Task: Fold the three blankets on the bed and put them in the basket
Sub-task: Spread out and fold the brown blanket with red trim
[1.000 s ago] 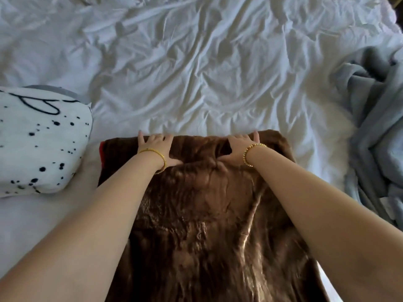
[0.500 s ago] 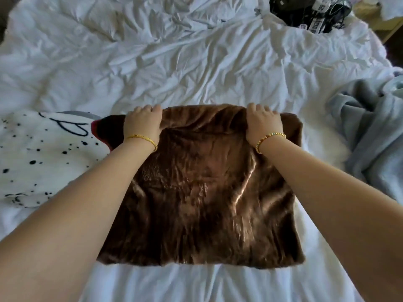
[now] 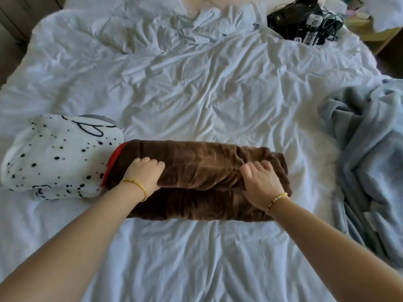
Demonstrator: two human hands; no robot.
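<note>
A folded white spotted blanket (image 3: pixel 56 158) lies at the left, touching the brown blanket (image 3: pixel 202 171) mid-bed. The left hand (image 3: pixel 145 174) curls over and grips its folded top layer at the near edge; the right hand (image 3: pixel 260 182) clutches it likewise. Bare white sheet (image 3: pixel 196 94) spreads beyond and nearer. A rumpled grey blanket (image 3: pixel 370 160) lies far right.

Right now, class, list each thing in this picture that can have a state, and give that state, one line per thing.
brown blanket: folded over into a thick band, top layer gripped at both ends.
left hand: fingers curled, gripping the brown blanket.
right hand: fingers curled, gripping the brown blanket.
spotted white blanket: folded bundle, touching the brown blanket's left end.
grey-blue blanket: unfolded, crumpled.
bed sheet: wrinkled.
black bag: open, cables showing.
</note>
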